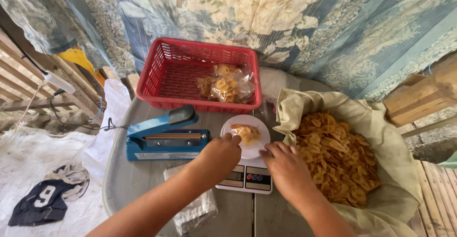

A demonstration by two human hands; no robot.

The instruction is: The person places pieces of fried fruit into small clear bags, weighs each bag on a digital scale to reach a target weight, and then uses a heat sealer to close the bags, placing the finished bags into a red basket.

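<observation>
Left hand [220,152] pinches a small bag of chips [245,133], lying lengthwise left-to-right on the scale [247,176]; right hand [284,164], fingers curled empty, touches the scale.

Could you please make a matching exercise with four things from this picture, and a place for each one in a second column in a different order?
Things:
1. red basket
2. blue heat sealer
3. kitchen scale
4. loose chips

Places:
A. in the beige cloth at the right
B. under both hands
C. at the back, against the curtain
D. left of the white plate

Pairs: 1-C, 2-D, 3-B, 4-A
</observation>
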